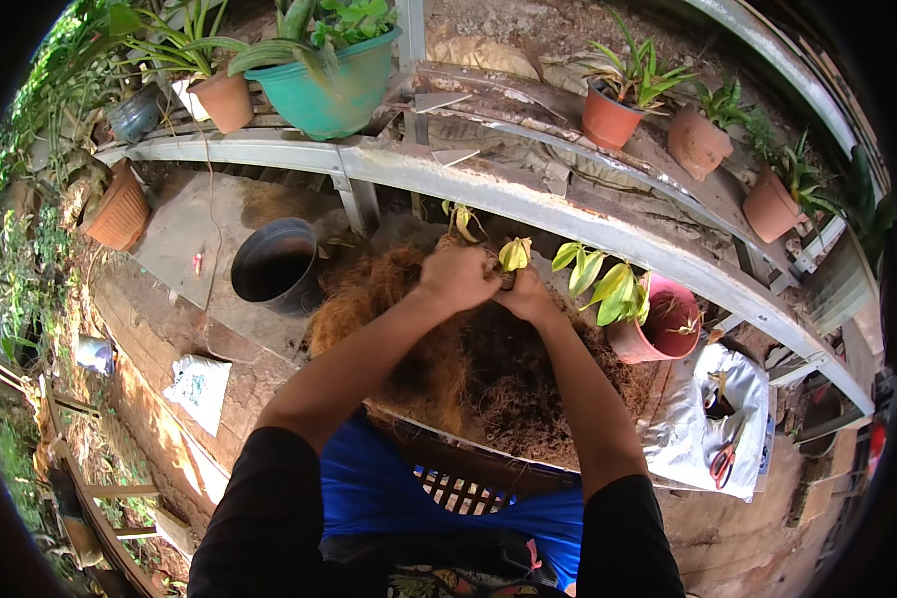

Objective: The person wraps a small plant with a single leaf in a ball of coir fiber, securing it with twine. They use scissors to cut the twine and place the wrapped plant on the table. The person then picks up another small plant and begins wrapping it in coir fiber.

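Observation:
My left hand (pixel 456 278) and my right hand (pixel 528 296) meet above a heap of potting material, with fingers closed around the base of a leafy plant (pixel 515 254). Its leaves are yellow-green, and some hang to the left past my knuckles. My fingers hide most of the base, where dark, root-like matter shows. Below my left forearm lies a mass of brown coconut fibre (pixel 374 291). Dark soil with fine roots (pixel 523 389) spreads between my arms. Variegated leaves (pixel 613 291) reach out to the right, beside a pink pot (pixel 661 318).
An open black pot (pixel 275 261) stands left of the fibre. At right, red-handled scissors (pixel 722 465) rest on a white sack (pixel 706 426). A metal shelf rail (pixel 493 190) crosses beyond my hands, with a green planter (pixel 325 86) and several potted plants behind. A white packet (pixel 200 390) lies left.

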A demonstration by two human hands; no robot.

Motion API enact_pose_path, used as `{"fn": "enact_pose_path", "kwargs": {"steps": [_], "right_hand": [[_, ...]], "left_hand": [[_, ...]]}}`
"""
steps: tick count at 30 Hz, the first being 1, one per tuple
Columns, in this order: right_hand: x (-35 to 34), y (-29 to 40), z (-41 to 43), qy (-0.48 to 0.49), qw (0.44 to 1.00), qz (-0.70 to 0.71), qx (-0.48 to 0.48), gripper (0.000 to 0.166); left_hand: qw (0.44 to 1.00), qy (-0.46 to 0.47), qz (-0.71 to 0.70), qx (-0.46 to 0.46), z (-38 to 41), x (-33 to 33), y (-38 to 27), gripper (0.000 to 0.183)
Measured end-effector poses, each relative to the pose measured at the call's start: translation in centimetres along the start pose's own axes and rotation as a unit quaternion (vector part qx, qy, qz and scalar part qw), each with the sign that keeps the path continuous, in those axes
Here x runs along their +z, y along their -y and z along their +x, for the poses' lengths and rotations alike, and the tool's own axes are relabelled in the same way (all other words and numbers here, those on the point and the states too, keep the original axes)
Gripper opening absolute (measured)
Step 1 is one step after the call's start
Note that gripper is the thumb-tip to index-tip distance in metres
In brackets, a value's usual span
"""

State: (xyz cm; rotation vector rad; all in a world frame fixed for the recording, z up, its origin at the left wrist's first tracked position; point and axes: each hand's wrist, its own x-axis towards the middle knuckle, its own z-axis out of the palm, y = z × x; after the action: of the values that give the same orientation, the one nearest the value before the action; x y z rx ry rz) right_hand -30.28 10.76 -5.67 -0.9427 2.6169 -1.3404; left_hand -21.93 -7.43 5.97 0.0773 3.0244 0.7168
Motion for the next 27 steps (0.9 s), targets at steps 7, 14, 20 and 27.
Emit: {"fn": "enact_pose_path", "kwargs": {"steps": [7, 14, 20, 27], "right_hand": [[0.0, 1.2, 2.3, 0.106, 0.987, 0.095, 0.075, 0.076], [0.8, 1.9, 3.6, 0.018, 0.995, 0.079, 0.056, 0.078], [1.7, 5.4, 3.9, 0.041, 0.998, -0.019, -0.037, 0.085], [2.4, 5.4, 3.3, 0.034, 0.996, -0.06, 0.06, 0.083]], "left_hand": [[0.986, -0.057, 0.155, -0.022, 3.0, -1.1, 8.7, 0.088], [0.98, 0.001, 0.143, 0.142, 4.3, 0.4, 14.7, 0.096], [0.992, 0.034, 0.11, 0.06, 3.4, -1.0, 15.5, 0.1], [0.995, 0.019, 0.078, 0.066, 2.9, -1.1, 14.6, 0.107]]}}
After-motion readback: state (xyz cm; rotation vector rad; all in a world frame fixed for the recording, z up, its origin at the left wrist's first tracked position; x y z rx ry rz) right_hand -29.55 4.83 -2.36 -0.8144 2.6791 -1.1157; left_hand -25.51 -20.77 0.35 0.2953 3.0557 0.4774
